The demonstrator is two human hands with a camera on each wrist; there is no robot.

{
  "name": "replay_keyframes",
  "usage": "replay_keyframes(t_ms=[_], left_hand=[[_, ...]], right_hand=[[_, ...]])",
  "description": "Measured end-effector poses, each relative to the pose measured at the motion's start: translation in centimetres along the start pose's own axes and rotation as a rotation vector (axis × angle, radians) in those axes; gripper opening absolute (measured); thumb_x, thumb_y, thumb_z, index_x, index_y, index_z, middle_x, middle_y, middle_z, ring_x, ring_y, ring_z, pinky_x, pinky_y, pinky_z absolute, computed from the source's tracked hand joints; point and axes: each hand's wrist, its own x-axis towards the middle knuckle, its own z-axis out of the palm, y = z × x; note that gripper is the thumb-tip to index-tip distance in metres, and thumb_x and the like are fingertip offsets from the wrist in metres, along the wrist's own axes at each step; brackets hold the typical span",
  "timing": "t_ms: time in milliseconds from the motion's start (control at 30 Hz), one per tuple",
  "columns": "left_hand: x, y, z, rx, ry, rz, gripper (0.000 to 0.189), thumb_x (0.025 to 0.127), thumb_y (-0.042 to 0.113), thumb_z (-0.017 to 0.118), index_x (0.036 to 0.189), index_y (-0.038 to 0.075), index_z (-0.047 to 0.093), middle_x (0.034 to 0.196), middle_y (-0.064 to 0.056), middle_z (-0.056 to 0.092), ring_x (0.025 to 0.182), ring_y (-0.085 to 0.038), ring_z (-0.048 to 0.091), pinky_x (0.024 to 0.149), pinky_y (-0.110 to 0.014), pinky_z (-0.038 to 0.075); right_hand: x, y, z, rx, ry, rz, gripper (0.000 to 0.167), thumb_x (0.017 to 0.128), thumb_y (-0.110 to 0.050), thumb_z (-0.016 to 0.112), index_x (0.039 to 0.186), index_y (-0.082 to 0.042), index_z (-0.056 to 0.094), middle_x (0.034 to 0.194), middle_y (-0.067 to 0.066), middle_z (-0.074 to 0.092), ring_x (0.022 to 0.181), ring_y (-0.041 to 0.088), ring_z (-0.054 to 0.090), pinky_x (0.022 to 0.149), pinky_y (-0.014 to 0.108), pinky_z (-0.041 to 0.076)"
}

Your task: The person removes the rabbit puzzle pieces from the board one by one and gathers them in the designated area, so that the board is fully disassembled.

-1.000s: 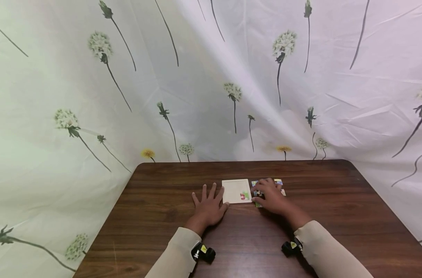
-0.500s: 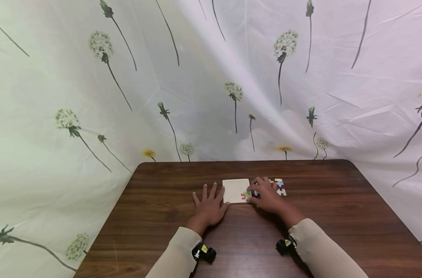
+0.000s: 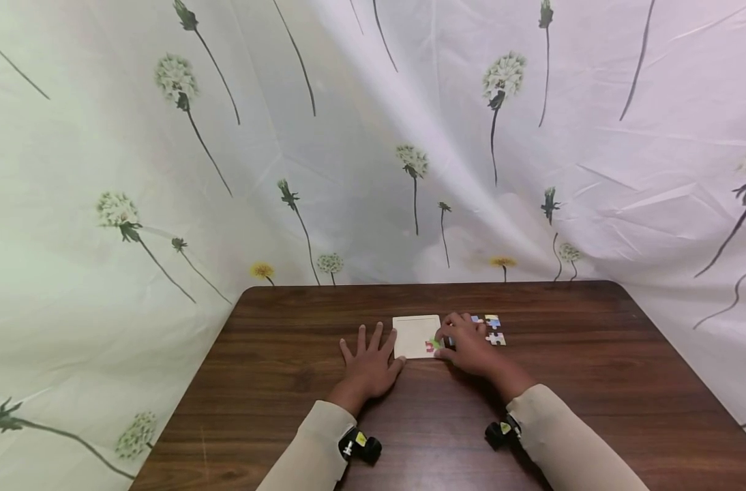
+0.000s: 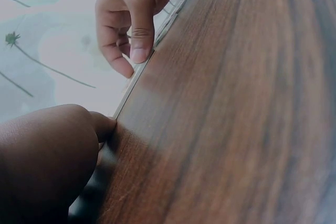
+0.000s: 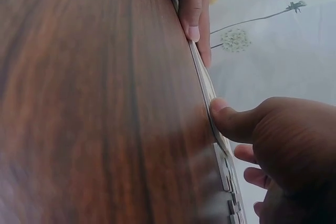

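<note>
A pale square puzzle tray [image 3: 412, 334] lies flat on the table, with a red and green puzzle piece [image 3: 430, 346] at its near right corner. My left hand [image 3: 369, 372] rests on the tabletop with fingers spread, its fingertips and thumb against the tray's left side. Over the tray's right edge, my right hand [image 3: 471, 348] has its thumb and fingers curled about the green part of that corner piece. Its palm covers other pieces. In the right wrist view, the right thumb [image 5: 220, 108] touches the tray's near edge.
Several loose puzzle pieces [image 3: 494, 330] lie right of the tray, partly behind the right hand. The brown wooden table [image 3: 287, 409] meets a dandelion-print cloth [image 3: 361, 170] at its far edge. Each wrist carries a small black camera [image 3: 367, 450].
My right hand has shifted left from the loose pieces onto the tray's right edge, uncovering more pieces behind it. It has barely moved in the last half second. The left hand stays put.
</note>
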Motion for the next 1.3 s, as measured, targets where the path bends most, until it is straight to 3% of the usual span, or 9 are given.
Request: replay_keyframes(t_ms=[367, 667, 1000, 1300], left_hand=[[0.12, -0.09, 0.24, -0.013, -0.001, -0.001, 0.068, 0.114, 0.058, 0.042, 0.175, 0.028, 0.031, 0.185, -0.009, 0.016, 0.172, -0.047, 0.003, 0.126, -0.084, -0.002], [0.09, -0.11, 0.17, -0.012, 0.012, 0.008, 0.068, 0.114, 0.058, 0.043, 0.174, 0.028, 0.033, 0.185, -0.01, 0.019, 0.171, -0.048, 0.006, 0.126, -0.085, 0.0], [0.13, -0.23, 0.27, -0.018, 0.011, 0.014, 0.068, 0.114, 0.056, 0.045, 0.174, 0.026, 0.033, 0.185, -0.011, 0.019, 0.171, -0.049, 0.005, 0.125, -0.086, -0.001], [0.13, -0.2, 0.28, -0.005, 0.003, -0.002, 0.069, 0.114, 0.06, 0.042, 0.174, 0.028, 0.031, 0.185, -0.009, 0.017, 0.172, -0.047, 0.005, 0.126, -0.085, 0.0]], right_hand=[[0.11, -0.27, -0.17, -0.013, 0.001, 0.012, 0.023, 0.095, -0.026, 0.088, 0.108, -0.02, 0.07, 0.123, 0.003, 0.063, 0.115, 0.026, 0.049, 0.091, 0.054, 0.025], [0.08, -0.18, -0.13, 0.017, 0.035, -0.022, 0.019, 0.095, -0.017, 0.086, 0.107, -0.018, 0.072, 0.119, 0.002, 0.074, 0.12, 0.029, 0.055, 0.094, 0.06, 0.025], [0.3, -0.4, -0.18, 0.071, 0.044, 0.007, 0.013, 0.098, -0.01, 0.082, 0.097, -0.018, 0.073, 0.094, -0.006, 0.072, 0.103, 0.021, 0.06, 0.095, 0.058, 0.025], [0.44, -0.22, 0.07, 0.141, 0.087, 0.006, 0.017, 0.098, -0.001, 0.079, 0.097, -0.018, 0.075, 0.094, -0.003, 0.073, 0.103, 0.021, 0.066, 0.102, 0.064, 0.026]])
